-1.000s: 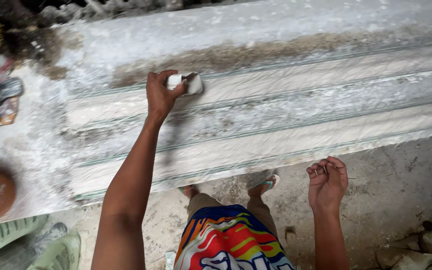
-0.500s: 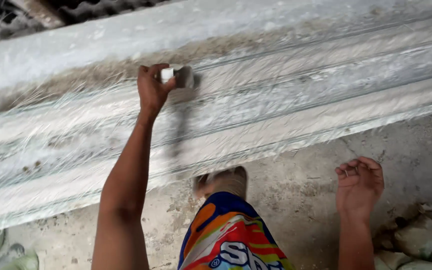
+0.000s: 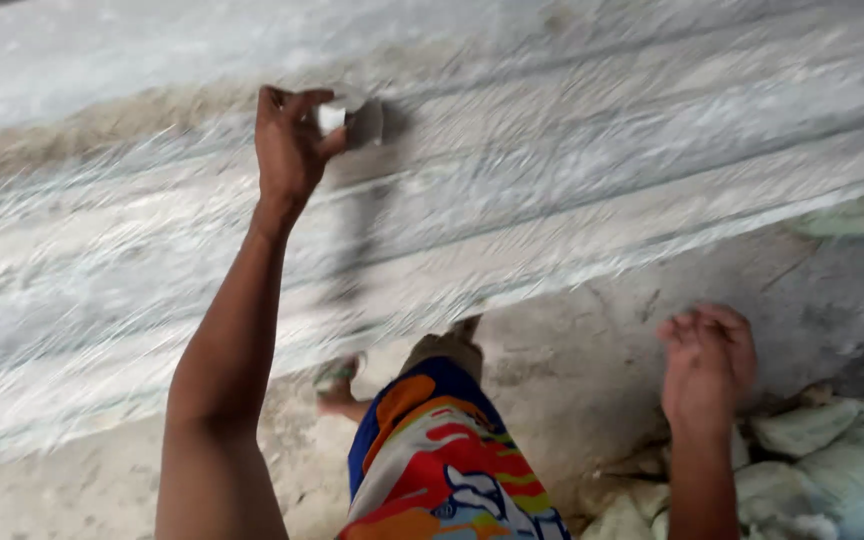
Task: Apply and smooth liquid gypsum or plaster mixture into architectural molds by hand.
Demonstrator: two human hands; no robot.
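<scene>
My left hand (image 3: 292,145) is stretched forward and grips a small pale folded pad (image 3: 350,120), pressed against a long white ribbed moulding (image 3: 572,150) that lies across the view. The moulding has several raised bands and grooves, with a brownish dusty strip along its far side. My right hand (image 3: 707,365) hangs low at the right over the dusty ground, fingers loosely curled and holding nothing. The picture is streaked with motion blur.
Dusty grey ground (image 3: 572,370) runs below the moulding's near edge. Pale lumpy sacks or rubble (image 3: 822,450) lie at the lower right. My colourful shorts (image 3: 442,460) and a sandalled foot (image 3: 337,380) show at the bottom centre.
The view has slid rightwards along the moulding, so its left end and the items beside it are out of sight. My left hand keeps the pad on the surface; my right hand stays low.
</scene>
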